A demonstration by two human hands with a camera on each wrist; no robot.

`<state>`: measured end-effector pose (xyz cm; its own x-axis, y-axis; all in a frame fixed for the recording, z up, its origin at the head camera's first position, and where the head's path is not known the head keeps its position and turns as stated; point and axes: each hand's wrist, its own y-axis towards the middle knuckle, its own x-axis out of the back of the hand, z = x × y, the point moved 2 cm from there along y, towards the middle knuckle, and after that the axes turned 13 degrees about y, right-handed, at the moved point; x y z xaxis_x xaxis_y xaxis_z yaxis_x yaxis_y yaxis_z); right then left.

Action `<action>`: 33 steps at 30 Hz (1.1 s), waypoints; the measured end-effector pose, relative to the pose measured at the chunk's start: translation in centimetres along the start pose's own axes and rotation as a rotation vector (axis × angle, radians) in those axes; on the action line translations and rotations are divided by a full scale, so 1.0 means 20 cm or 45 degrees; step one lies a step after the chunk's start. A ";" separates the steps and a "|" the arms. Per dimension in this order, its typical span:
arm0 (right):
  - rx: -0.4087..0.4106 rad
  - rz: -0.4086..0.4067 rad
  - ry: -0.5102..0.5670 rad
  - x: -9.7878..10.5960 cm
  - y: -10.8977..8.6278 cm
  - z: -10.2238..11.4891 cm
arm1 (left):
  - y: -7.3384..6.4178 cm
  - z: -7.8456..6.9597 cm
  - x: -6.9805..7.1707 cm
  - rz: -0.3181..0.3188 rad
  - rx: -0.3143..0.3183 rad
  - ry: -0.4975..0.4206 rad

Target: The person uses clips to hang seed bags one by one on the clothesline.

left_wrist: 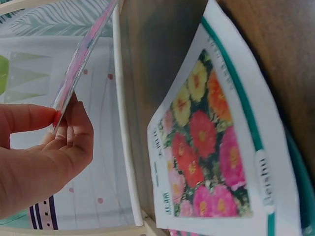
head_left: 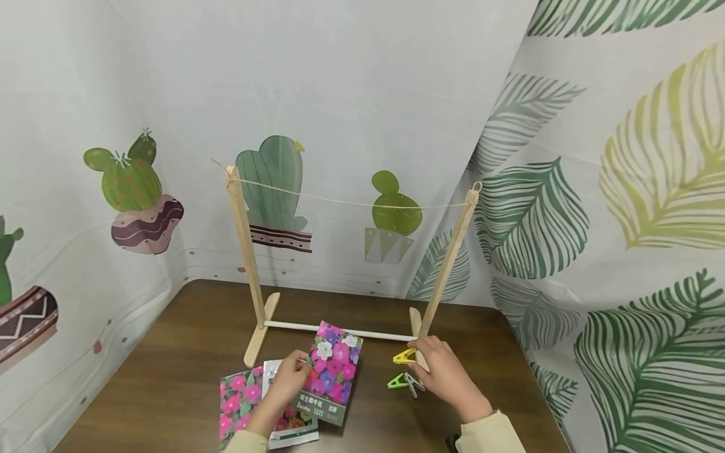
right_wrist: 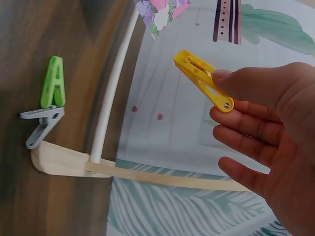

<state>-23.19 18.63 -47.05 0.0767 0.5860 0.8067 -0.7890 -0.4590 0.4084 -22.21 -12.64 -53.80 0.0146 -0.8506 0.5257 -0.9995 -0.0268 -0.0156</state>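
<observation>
My left hand (head_left: 291,376) pinches the pink-and-purple flower packet (head_left: 335,368) at its left edge, thumb on one side, curled fingers on the other. The packet is off the table (head_left: 164,384), tilted, its printed face toward the head camera; from the left wrist it shows nearly edge-on.

My right hand (head_left: 446,372) grips the yellow clip (right_wrist: 189,62) by its handle end, between thumb and forefinger. The other fingers are loosely bent. The clip's nose points away from my palm, up off the wood; whether its jaws are parted I cannot tell.

Two more clips lie on the table below my right hand: a green clip (right_wrist: 53,83) and a grey clip (right_wrist: 43,129), touching or nearly so. The grey one sits just beside the wooden foot (right_wrist: 61,161) of the rack.

Near my left forearm, two packets: a white-bordered packet (left_wrist: 204,142) with red, yellow and pink blooms, overlapping a pink-flowered packet (head_left: 240,402) to its left.

Beyond my hands stands the rack: left post (head_left: 247,251), right post (head_left: 449,267), white rod (head_left: 374,335) low between them, thin string (head_left: 340,201) across the tops, sagging slightly. Behind it, a pale cloth (head_left: 362,82) printed with cacti and leaves.
</observation>
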 end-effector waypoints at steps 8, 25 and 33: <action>0.011 -0.009 -0.012 0.11 0.07 0.04 | 0.02 -0.04 0.08 -0.030 -0.008 -0.008; 0.127 -0.010 -0.096 0.25 0.18 0.10 | 0.06 -0.12 0.32 0.045 -0.098 -0.167; 0.158 -0.003 -0.126 0.28 0.22 0.13 | 0.07 -0.17 0.39 0.065 0.005 -0.182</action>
<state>-24.64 18.07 -39.56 0.1430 0.5215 0.8411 -0.7077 -0.5403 0.4553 -23.60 -17.59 -46.87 -0.0322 -0.9169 0.3978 -0.9990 0.0166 -0.0424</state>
